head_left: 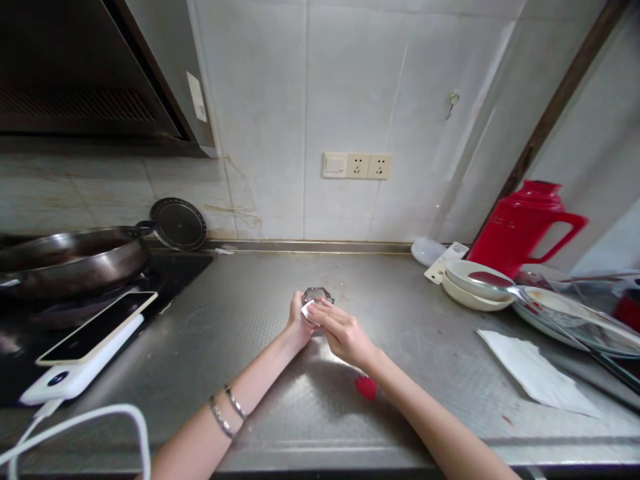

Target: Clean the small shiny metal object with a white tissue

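Note:
Near the middle of the metal counter, my left hand (299,320) is wrapped round the side of a small clear glass dish (319,292) with a wavy rim. My right hand (343,331) presses a small piece of white tissue (307,311) against the dish's near side, its fingers together. The dish's lower part is hidden behind my hands. A small red object (366,387) lies on the counter beside my right forearm.
To the left, a pan (75,260) sits on the stove, with a phone (97,328) and a cabled white power bank (85,367) in front. At right are a red thermos (520,227), stacked bowls (475,297), plates (565,313) and a white napkin (537,371).

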Motion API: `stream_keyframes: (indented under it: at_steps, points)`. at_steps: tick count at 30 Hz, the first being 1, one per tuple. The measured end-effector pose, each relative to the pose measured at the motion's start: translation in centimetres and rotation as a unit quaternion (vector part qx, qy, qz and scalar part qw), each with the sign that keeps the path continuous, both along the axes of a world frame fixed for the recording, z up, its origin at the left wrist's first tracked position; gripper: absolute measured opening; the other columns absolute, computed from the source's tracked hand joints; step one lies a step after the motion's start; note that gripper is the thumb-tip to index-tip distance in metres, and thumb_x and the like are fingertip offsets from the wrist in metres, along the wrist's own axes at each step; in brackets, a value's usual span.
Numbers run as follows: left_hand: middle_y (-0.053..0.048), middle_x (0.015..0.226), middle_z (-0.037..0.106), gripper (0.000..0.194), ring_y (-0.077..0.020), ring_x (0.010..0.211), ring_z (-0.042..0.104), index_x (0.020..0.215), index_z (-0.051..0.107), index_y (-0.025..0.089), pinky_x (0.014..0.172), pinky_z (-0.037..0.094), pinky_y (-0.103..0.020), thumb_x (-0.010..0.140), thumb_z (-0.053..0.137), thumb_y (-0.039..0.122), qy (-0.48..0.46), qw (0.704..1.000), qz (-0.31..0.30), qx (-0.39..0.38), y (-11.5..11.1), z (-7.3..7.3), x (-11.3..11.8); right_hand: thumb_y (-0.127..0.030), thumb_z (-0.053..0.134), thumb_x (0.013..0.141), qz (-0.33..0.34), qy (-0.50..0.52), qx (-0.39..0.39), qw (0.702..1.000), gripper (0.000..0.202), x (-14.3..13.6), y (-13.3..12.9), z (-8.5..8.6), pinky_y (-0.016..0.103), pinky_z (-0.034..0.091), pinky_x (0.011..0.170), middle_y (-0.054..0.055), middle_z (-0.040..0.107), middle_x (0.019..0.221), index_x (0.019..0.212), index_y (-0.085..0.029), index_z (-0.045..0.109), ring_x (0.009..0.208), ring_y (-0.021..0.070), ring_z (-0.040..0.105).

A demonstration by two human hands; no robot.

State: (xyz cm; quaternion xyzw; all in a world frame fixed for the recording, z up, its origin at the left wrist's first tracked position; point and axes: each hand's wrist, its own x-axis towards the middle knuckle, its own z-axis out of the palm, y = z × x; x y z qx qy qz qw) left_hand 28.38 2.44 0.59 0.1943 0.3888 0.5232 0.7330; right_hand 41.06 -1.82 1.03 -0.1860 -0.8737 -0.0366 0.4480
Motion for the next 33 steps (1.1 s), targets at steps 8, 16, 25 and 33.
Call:
stream_keyframes:
  at_steps: [8, 16, 25, 33]
  points:
    - [-0.002, 0.046, 0.054, 0.042, -0.0136, 0.036, 0.045, 0.074, 0.061, 0.013, 0.036, 0.027, -0.025, 0.087, 0.034, 0.043, 0.040, 0.995, -0.092, 0.005, 0.4, 0.3, -0.5, -0.003, 0.039, 0.089, 0.007, -0.038, -0.019, 0.999, 0.049, 0.8, 0.4, 1.1, 0.044, 0.042, 0.107, 0.011, 0.064, 0.123, 0.134, -0.021, 0.047, 0.119, 0.0188, 0.056]
    - [-0.006, 0.049, 0.057, 0.045, -0.0159, 0.038, 0.049, 0.083, 0.063, 0.010, 0.033, 0.025, -0.022, 0.091, 0.031, 0.042, 0.069, 0.984, -0.161, 0.025, -0.5, 0.7, -0.1, -0.001, 0.041, 0.086, 0.008, -0.083, 0.028, 0.996, 0.047, 1.9, 1.3, 1.7, 0.045, 0.040, 0.109, 0.011, 0.063, 0.124, 0.128, -0.018, 0.052, 0.122, 0.0186, 0.054]
    - [-0.009, 0.051, 0.061, 0.062, -0.0199, 0.038, 0.055, 0.093, 0.065, 0.008, 0.030, 0.025, -0.021, 0.090, 0.024, 0.056, 0.071, 0.973, -0.216, 0.043, -0.3, 0.8, -0.5, -0.005, 0.041, 0.090, 0.005, -0.067, 0.024, 0.997, 0.042, 2.3, 1.6, 2.1, 0.046, 0.043, 0.106, 0.011, 0.063, 0.123, 0.128, -0.019, 0.053, 0.121, 0.0184, 0.055]
    - [-0.018, 0.064, 0.067, 0.066, -0.0311, 0.049, 0.065, 0.082, 0.065, 0.007, 0.028, 0.026, -0.022, 0.087, 0.025, 0.060, 0.057, 0.965, -0.256, 0.030, -0.1, 1.2, -1.1, 0.001, 0.036, 0.086, -0.036, -0.045, -0.005, 0.998, 0.050, 4.2, 2.5, 2.0, 0.048, 0.048, 0.101, 0.010, 0.068, 0.114, 0.128, -0.020, 0.054, 0.113, 0.0189, 0.061]
